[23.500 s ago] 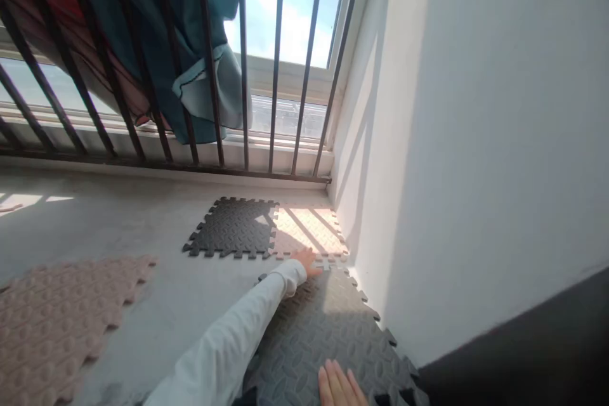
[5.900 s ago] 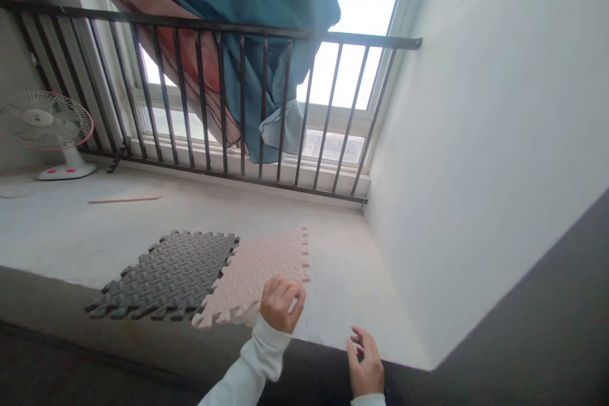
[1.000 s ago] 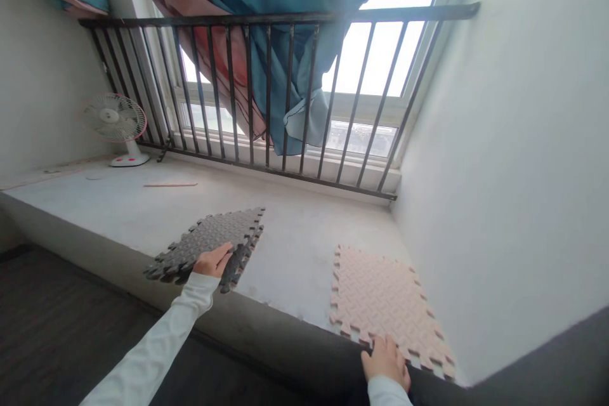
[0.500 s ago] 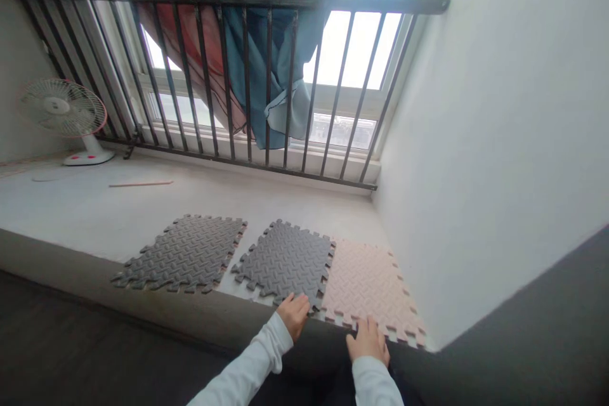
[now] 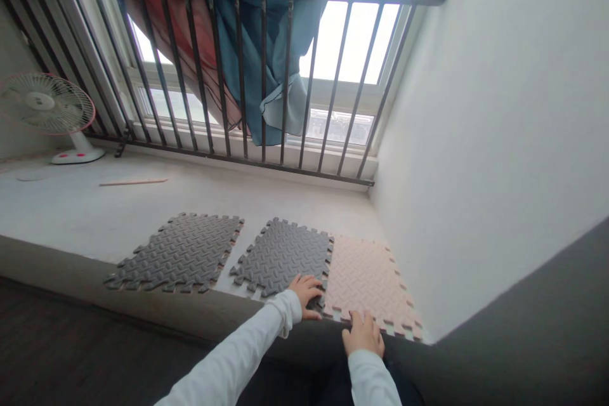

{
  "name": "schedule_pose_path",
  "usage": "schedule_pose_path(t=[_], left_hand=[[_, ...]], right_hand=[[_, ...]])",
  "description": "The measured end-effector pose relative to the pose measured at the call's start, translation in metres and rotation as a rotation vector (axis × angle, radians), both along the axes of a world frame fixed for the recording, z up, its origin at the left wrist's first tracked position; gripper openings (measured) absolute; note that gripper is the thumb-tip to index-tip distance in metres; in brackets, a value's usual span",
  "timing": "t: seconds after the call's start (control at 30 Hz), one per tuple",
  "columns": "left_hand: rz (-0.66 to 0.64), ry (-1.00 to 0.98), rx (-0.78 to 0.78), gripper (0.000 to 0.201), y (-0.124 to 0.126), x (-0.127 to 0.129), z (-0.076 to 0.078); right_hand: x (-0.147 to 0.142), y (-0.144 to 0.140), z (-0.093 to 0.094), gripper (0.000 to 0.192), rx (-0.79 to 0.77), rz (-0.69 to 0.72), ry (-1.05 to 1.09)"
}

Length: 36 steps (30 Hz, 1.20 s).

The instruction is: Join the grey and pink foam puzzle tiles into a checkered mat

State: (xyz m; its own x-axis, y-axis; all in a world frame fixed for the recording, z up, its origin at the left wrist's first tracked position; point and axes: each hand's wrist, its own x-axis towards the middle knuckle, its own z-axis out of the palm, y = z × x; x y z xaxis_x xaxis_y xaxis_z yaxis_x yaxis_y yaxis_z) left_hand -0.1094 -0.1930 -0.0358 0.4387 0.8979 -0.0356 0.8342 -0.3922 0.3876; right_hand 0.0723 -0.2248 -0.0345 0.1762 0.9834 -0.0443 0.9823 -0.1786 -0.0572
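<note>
middle foam tile: dark grey, raised diamond-plate pattern, toothed edge
right foam tile: pale pink, same raised pattern, at 3 o'clock of the middle one
left foam tile: dark grey, same pattern, at 9 o'clock of the middle one
left hand: white sleeve behind it
right hand: white sleeve behind it
ledge: pale grey, mottled
railing: black bars
hanging cloth: teal, paler lining at its hem
second cloth: dusty red-pink
fan: white, pink rim, red buttons
wall: white, with a dark grey band low at 5 o'clock
</note>
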Motion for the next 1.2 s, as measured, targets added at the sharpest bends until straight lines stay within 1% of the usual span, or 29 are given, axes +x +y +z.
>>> schedule_pose_path(t=[0.07,0.17,0.27,0.5,0.7,0.97,1.2], left_hand=[[0.054,0.000,-0.024,0.043,0.002,0.004,0.001],[0.144,0.035,-0.035,0.033,0.003,0.012,0.008],[0.182,0.050,-0.012,0.029,0.003,0.020,0.013],[0.271,0.061,-0.009,0.032,0.003,0.027,0.012],[0.356,0.079,-0.018,0.033,0.005,0.025,0.012],[0.362,0.012,-0.018,0.022,0.006,0.017,0.004],[0.349,-0.062,-0.013,0.024,0.003,0.012,-0.005]], right_hand=[[-0.001,0.000,0.002,0.039,0.002,0.006,-0.005],[-0.002,-0.001,0.005,0.039,0.003,0.010,-0.012],[-0.002,-0.001,0.006,0.039,0.003,0.015,-0.023],[-0.001,-0.001,0.005,0.040,-0.012,0.017,-0.019],[-0.001,-0.001,0.004,0.040,-0.019,0.013,-0.024],[-0.001,0.000,0.005,0.040,-0.046,0.013,-0.009],[-0.002,0.002,0.005,0.038,-0.027,0.021,-0.007]])
